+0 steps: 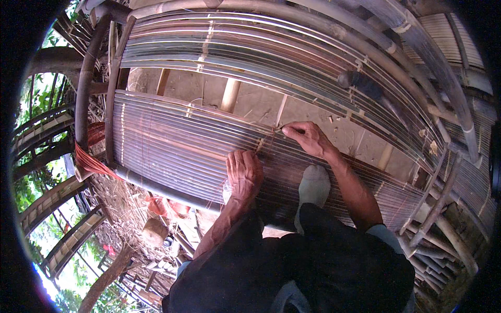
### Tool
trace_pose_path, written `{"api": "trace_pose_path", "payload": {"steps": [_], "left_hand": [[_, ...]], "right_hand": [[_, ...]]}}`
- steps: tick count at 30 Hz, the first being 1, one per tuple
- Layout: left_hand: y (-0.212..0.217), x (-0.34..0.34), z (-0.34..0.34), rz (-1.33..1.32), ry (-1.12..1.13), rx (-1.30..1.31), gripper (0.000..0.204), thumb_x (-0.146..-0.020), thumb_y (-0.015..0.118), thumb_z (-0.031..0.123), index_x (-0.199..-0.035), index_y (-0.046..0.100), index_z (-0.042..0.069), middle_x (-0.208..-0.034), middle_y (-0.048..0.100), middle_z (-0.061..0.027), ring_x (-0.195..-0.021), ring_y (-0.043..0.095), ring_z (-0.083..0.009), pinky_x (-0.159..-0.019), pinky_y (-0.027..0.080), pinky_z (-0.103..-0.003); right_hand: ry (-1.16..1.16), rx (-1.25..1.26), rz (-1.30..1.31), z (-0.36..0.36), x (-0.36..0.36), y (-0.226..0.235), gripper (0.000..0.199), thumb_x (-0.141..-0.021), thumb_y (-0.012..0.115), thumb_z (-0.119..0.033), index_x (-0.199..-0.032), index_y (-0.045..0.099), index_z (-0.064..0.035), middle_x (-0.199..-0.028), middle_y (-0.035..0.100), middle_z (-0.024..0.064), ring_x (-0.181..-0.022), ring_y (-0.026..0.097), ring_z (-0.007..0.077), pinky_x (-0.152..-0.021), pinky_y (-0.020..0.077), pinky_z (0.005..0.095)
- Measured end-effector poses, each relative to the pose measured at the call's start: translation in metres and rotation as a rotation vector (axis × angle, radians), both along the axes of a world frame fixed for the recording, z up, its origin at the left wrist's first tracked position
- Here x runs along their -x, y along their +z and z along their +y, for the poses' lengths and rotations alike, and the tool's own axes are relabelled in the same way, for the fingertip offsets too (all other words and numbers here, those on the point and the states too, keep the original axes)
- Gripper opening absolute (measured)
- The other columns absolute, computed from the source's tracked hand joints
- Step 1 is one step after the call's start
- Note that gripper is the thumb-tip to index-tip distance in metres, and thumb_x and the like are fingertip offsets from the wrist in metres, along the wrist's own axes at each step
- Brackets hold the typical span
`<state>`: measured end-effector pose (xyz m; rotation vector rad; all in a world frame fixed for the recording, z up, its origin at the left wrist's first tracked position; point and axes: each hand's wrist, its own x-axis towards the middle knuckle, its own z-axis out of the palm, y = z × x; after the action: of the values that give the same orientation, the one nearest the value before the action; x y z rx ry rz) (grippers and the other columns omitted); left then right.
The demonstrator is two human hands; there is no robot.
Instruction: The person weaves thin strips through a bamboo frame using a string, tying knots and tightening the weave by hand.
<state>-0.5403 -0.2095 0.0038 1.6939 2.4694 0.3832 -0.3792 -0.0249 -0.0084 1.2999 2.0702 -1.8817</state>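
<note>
In front of me lies a panel of thin slats (172, 136), bound crosswise by a line of reddish-brown cord (264, 143). My left hand (243, 175) rests on the slats, its fingers lying side by side and bent a little, with nothing visible in them. At the panel's far edge my right hand (311, 140) pinches a thin strand, seemingly the end of the cord, between thumb and fingers. The strand is too fine to make out fully. My grey-socked foot (314, 183) presses on the slats between my arms.
Beyond a gap showing the dirt floor (203, 87) runs a second slatted panel (172, 44). Bamboo poles (334, 31) frame the far side. An orange cord bundle (94, 160) hangs from the left post. A log stump (155, 232) stands lower left. A dark object (365, 85) lies under the far slats.
</note>
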Motion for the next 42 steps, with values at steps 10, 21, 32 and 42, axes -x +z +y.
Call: {"api": "trace_pose_path", "payload": {"steps": [10, 21, 32, 42], "left_hand": [[0.005, 0.004, -0.007, -0.23, -0.013, -0.188, 0.023, -0.079, 0.065, 0.003, -0.101, 0.06, 0.004, -0.092, 0.062, -0.015, -0.087, 0.058, -0.0373, -0.079, 0.049, -0.047], [0.069, 0.044, 0.004, -0.845, 0.129, 0.217, 0.018, -0.098, 0.057, 0.014, -0.09, 0.062, -0.002, -0.073, 0.063, -0.0217, -0.065, 0.064, -0.0347, -0.056, 0.047, -0.046], [0.115, 0.053, 0.005, -1.89, 0.348, -0.408, 0.038, -0.101, 0.049, 0.029, -0.069, 0.051, 0.008, -0.074, 0.061, -0.0119, -0.079, 0.061, -0.0264, -0.1, 0.037, -0.048], [0.069, 0.081, -0.068, -1.912, 0.838, -0.436, 0.037, -0.102, 0.048, 0.025, -0.069, 0.045, 0.01, -0.065, 0.046, -0.0067, -0.071, 0.049, -0.023, -0.084, 0.043, -0.043]], "right_hand": [[-0.007, 0.003, -0.012, -0.001, 0.002, 0.004, 0.04, -0.097, 0.061, -0.036, -0.111, 0.071, 0.0002, -0.103, 0.073, 0.0141, -0.099, 0.067, 0.0209, -0.088, 0.0518, 0.0355], [-0.002, 0.014, 0.002, 0.001, -0.001, -0.004, 0.047, -0.094, 0.062, -0.046, -0.113, 0.071, -0.004, -0.108, 0.072, 0.0163, -0.101, 0.069, 0.0267, -0.09, 0.0528, 0.0366], [0.015, 0.031, -0.01, 0.003, -0.001, 0.002, 0.051, -0.093, 0.06, -0.051, -0.113, 0.072, -0.006, -0.104, 0.073, 0.0172, -0.097, 0.07, 0.0285, -0.086, 0.0527, 0.037], [0.088, -0.18, -0.12, -0.009, -0.008, 0.018, 0.047, -0.097, 0.056, -0.047, -0.101, 0.073, -0.0037, -0.088, 0.07, 0.0208, -0.082, 0.07, 0.0326, -0.077, 0.0523, 0.04]]}}
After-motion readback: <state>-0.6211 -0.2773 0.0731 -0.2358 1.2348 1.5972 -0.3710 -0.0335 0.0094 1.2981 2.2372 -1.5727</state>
